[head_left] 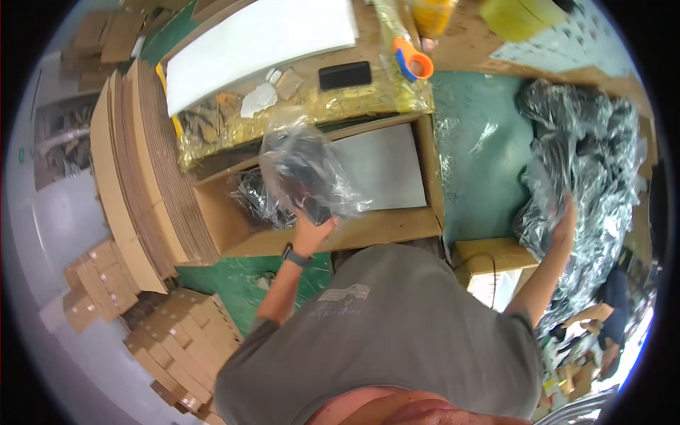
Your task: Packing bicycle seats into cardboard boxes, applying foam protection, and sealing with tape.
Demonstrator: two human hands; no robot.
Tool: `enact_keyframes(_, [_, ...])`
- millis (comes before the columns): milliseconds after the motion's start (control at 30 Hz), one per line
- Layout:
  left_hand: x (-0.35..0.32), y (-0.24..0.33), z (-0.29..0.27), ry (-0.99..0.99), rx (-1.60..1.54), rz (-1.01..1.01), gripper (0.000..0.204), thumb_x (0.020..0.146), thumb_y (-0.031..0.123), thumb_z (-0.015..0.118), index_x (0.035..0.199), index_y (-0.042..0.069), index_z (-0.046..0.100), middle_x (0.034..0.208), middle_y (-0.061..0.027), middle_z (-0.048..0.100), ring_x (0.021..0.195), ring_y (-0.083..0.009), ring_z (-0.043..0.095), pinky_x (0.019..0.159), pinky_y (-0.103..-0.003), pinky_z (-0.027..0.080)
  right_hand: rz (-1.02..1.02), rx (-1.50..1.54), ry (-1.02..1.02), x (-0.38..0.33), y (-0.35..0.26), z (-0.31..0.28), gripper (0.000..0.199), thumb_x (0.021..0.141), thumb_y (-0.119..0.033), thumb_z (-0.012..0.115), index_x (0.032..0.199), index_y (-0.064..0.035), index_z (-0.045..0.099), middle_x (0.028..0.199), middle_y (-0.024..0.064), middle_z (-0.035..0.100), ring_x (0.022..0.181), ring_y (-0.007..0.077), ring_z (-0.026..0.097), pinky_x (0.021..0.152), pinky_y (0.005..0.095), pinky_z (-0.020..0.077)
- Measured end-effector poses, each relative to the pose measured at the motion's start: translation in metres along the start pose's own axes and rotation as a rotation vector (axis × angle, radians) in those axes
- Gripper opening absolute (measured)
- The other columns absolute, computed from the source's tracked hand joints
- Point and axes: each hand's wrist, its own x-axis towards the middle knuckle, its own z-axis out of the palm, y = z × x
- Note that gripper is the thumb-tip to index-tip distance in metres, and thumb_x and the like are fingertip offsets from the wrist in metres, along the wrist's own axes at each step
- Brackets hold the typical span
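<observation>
Loading bagged items into box.
Left hand (312, 230) pinching bag (308, 170) over box (397, 223); right hand (564, 225) spread on pile (588, 142); next: lower, release.

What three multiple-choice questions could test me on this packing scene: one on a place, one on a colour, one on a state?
1. Where is the left hand?
A. Over the open brown cardboard box
B. On the black phone
C. On the floor

2. What colour is the round tape dispenser?
A. Green
B. Orange and blue
C. White

3. What is the left hand doing?
A. Hanging empty
B. Holding a clear plastic bag with dark contents
C. Holding the dispenser

Answers: 1 A, it is raised above the box's front wall. 2 B, orange ring, blue part. 3 B, fingers grip the bag's lower end.
</observation>
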Motion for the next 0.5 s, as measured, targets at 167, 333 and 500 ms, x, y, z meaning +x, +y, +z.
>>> enact_keyframes(167, [0.121,-0.051,-0.028,-0.093,0.682,0.588,0.065,0.076,0.005,0.074,0.139,0.008,0.055,0.111,-0.01,0.068,0.109,-0.0352,0.06,0.095,-0.047,0.046,-0.005,0.156,-0.424,-0.21,0.065,0.078,0.071,0.079,0.004,0.071,0.147,-0.003,0.052,0.138,0.0105,0.063,0.123,0.0276,0.063,0.107,0.0424,0.0519])
enact_keyframes(333, [0.245,-0.087,0.026,-0.443,1.051,1.368,0.021,0.088,0.018,0.061,0.108,0.02,0.067,0.113,-0.0039,0.065,0.121,-0.0264,0.058,0.117,-0.051,0.036,0.243,-0.09,-0.64,-0.282,0.074,0.253,0.076,0.072,0.01,0.061,0.146,-0.0009,0.052,0.129,0.0101,0.068,0.115,0.0247,0.067,0.099,0.0381,0.0544])
enact_keyframes(500, [0.255,-0.163,0.088,-0.551,1.178,1.022,0.04,0.097,0.026,0.054,0.134,0.024,0.07,0.162,-0.014,0.046,0.153,-0.0328,0.037,0.129,-0.06,0.021,0.372,-0.451,-0.73,-0.217,0.168,0.365,0.065,0.075,0.005,0.061,0.14,-0.0029,0.054,0.09,0.0025,0.062,0.074,0.0136,0.056,0.065,0.0304,0.0485])
